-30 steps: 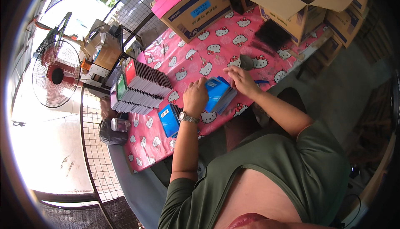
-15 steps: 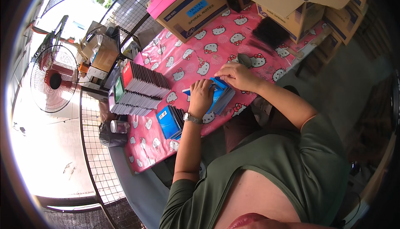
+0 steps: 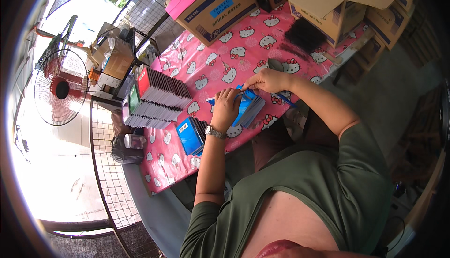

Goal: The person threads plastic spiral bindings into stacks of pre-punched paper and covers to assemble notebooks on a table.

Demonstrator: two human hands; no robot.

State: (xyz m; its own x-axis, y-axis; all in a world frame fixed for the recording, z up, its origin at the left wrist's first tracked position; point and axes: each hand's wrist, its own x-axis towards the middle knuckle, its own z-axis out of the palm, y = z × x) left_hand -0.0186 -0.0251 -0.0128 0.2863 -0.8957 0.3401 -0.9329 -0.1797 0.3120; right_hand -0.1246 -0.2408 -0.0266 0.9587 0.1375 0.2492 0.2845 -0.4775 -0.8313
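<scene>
On the table in front of me lies a small stack of blue notebooks, their page edges facing the near right. My left hand, a watch at its wrist, has its fingers curled over the left side of the stack and grips a blue notebook there. At the stack's far edge my right hand is closed in a pinch, fingertips close to the left ones. What it pinches is hidden. A slim blue strip sticks out below the right hand. Left of my left wrist, more blue spiral notebooks lie fanned.
Tall stacks of spiral notebooks stand at the left. Black spiral coils lie heaped at the far right, by an open carton. A closed carton sits at the back. A fan stands beyond the mesh.
My right hand has shifted slightly, its fingers drawn in to a pinch near the left fingertips. The slim blue strip now shows below it. The left hand has stayed on the notebooks.
</scene>
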